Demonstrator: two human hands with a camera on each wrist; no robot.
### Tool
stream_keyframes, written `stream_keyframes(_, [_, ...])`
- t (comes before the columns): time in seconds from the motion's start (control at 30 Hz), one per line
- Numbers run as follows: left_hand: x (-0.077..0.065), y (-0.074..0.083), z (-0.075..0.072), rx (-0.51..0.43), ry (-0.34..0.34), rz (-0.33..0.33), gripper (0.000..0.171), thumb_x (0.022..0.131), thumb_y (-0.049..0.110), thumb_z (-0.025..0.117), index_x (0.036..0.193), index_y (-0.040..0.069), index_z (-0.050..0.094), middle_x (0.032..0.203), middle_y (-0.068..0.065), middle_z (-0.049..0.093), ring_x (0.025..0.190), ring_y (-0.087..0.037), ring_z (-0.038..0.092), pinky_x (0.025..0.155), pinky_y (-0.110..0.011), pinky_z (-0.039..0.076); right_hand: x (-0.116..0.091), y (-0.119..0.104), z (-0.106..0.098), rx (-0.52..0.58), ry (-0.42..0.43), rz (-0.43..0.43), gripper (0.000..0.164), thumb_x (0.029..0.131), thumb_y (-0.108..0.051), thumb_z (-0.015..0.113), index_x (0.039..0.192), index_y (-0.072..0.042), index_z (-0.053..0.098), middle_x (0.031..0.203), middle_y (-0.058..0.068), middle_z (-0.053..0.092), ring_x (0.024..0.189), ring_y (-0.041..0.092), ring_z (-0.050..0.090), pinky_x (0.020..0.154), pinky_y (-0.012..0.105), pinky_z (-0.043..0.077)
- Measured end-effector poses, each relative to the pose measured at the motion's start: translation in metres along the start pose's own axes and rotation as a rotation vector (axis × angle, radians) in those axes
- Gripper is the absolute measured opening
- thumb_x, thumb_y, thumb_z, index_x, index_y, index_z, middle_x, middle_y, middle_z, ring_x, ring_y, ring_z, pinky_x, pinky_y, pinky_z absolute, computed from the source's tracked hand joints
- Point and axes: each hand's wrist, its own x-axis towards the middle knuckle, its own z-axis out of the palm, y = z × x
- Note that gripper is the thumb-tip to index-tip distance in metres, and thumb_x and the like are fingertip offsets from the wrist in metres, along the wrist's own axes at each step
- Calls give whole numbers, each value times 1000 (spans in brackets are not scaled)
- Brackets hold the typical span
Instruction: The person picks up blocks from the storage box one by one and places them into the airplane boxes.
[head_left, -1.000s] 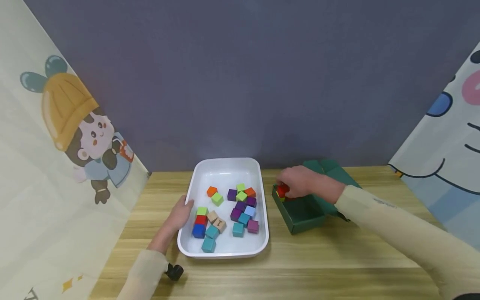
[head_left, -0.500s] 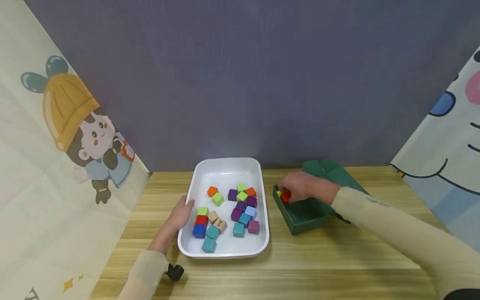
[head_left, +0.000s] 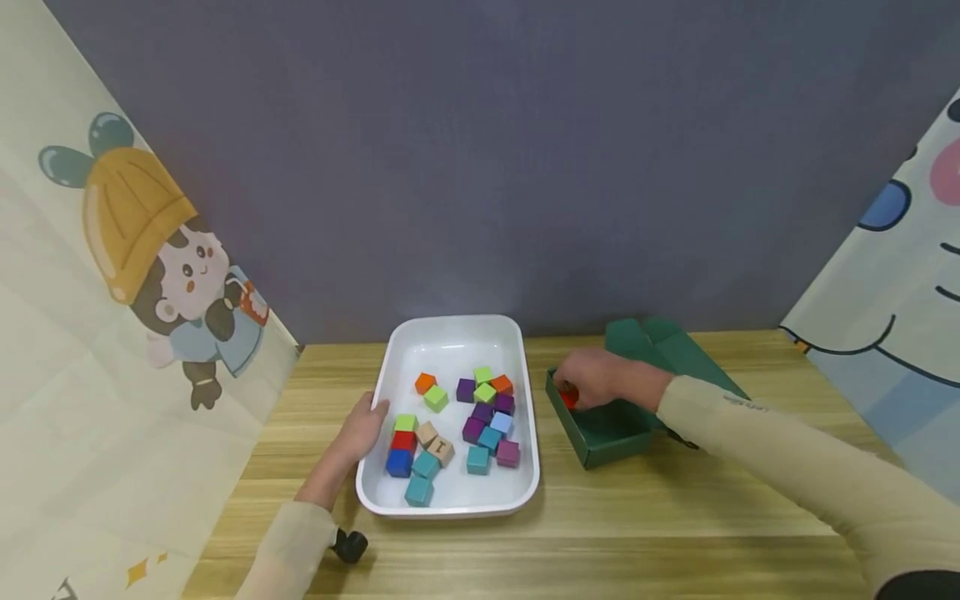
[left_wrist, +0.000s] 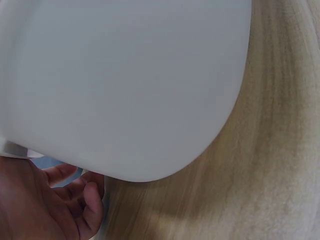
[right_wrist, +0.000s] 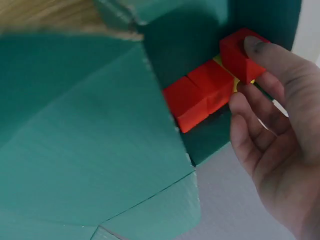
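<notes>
My right hand [head_left: 591, 377] reaches into the far left end of the open green cardboard box [head_left: 589, 456]. It pinches a red cube [right_wrist: 240, 52] between thumb and fingers. Beside that cube, two red cubes [right_wrist: 186, 102] lie in a row along the box wall, with a bit of a yellow cube [right_wrist: 235, 85] showing between. To the left stands a white tray [head_left: 457, 333], and my left hand [head_left: 362, 429] grips its left rim, thumb on the edge. In the left wrist view its fingers curl under the tray's side.
Inside the tray lie several coloured cubes, among them a blue cube [head_left: 399, 462], a wooden cube [head_left: 441, 451] and a teal cube [head_left: 418, 491]. The box's green lid [head_left: 693, 362] hangs open to the right. A dark grey wall [head_left: 480, 167] rises behind the wooden table [head_left: 450, 558].
My right hand has lowered the red cube and shifted it a little within the box's left end. The left hand has kept its place on the tray's rim.
</notes>
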Motion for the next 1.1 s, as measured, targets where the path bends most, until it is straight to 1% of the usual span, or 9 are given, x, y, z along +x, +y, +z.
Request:
stream_keyframes(0.23, [0, -2, 2, -10, -12, -15, 55, 105, 33, 31, 145, -5, 26, 140, -29, 40, 127, -46, 42, 91, -59, 48, 0, 1, 12, 19, -7, 38, 22, 74, -16, 80, 82, -27, 63, 72, -14, 53, 64, 9, 50, 56, 28, 46])
stream_keyframes(0.37, [-1, -1, 2, -8, -11, -17, 55, 105, 33, 31, 146, -4, 25, 142, -29, 39, 128, -46, 42, 92, -59, 47, 1, 1, 14, 18, 2, 38, 22, 74, -16, 80, 83, -27, 63, 73, -15, 54, 65, 9, 50, 57, 29, 47])
stream_keyframes(0.47, [-1, -1, 2, -1, -13, -17, 56, 105, 34, 30, 146, -4, 25, 143, -28, 38, 129, -46, 41, 93, -60, 45, 1, 2, 14, -7, 1, 32, 21, 75, -19, 81, 84, -26, 62, 73, -14, 54, 65, 9, 51, 57, 29, 47])
stream_keyframes(0.63, [0, -3, 2, -1, -12, -18, 56, 105, 34, 30, 146, -4, 25, 142, -28, 38, 129, -45, 41, 94, -61, 44, -1, 7, 14, -61, -10, 33, 29, 73, -22, 85, 77, -23, 56, 69, -11, 51, 61, 9, 47, 53, 28, 43])
stream_keyframes(0.7, [0, -3, 2, -6, -8, -16, 56, 105, 33, 31, 145, -4, 26, 142, -28, 39, 128, -45, 41, 95, -61, 44, -1, 9, 14, -60, -10, 33, 31, 73, -23, 85, 75, -22, 55, 68, -11, 49, 60, 10, 46, 52, 28, 41])
stream_keyframes(0.83, [0, -4, 2, -9, -4, -10, 55, 105, 32, 31, 144, -5, 27, 140, -28, 40, 128, -44, 42, 96, -61, 43, -2, 10, 12, -47, -21, 36, 29, 75, -25, 85, 74, -21, 56, 67, -11, 49, 59, 9, 45, 51, 26, 40])
stream_keyframes(0.93, [1, -4, 2, -4, -6, -5, 55, 105, 32, 31, 145, -5, 27, 142, -29, 39, 129, -45, 40, 98, -61, 41, -3, 7, 2, -38, -32, 54, 25, 76, -24, 84, 75, -19, 59, 67, -11, 49, 59, 9, 45, 52, 26, 41])
stream_keyframes(0.97, [1, -4, 1, -1, -8, -4, 56, 105, 32, 30, 146, -6, 26, 143, -30, 37, 130, -46, 38, 98, -62, 40, -3, 5, -3, -41, -22, 53, 24, 77, -23, 83, 75, -19, 60, 67, -10, 50, 59, 10, 46, 52, 27, 41])
stream_keyframes(1.1, [3, -3, 1, 4, -5, -10, 57, 105, 32, 29, 147, -6, 23, 145, -30, 33, 132, -46, 35, 100, -62, 38, 5, -11, -33, -60, 67, 53, 15, 81, -21, 80, 80, -16, 66, 70, -9, 56, 60, 11, 49, 55, 28, 48])
